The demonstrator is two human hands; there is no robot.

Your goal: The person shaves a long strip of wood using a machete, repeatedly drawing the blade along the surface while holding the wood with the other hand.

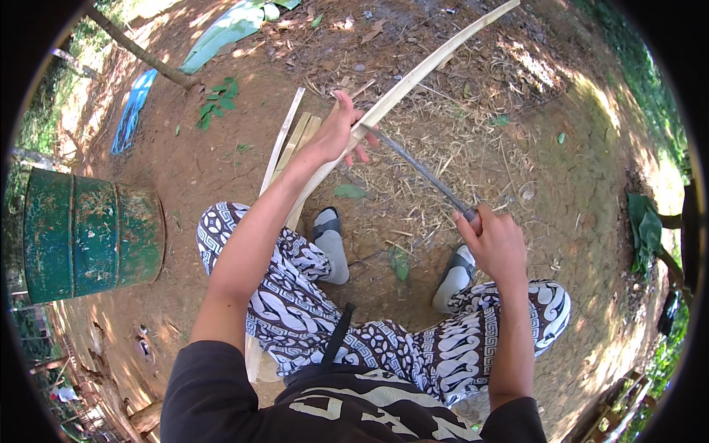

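Note:
A long pale strip of wood or bamboo (425, 68) slants from beside my left leg up to the far right. My left hand (338, 134) holds it partway along, with the thumb raised and some fingertips showing past the strip's right side. In my right hand (493, 242) is the handle of a long, narrow knife (421, 170), the fingers wrapped round it. The dark blade runs up and left, its tip end meeting the strip beside my left hand. Several more pale strips (294, 136) lie behind my left forearm, partly hidden by it.
A rusty green metal drum (96, 232) is on the left. Thin shavings (443, 140) litter the brown dirt ahead of my sandalled feet (334, 247). A blue plastic piece (135, 111), a thin trunk (136, 48) and a large green leaf (225, 33) are at the far left.

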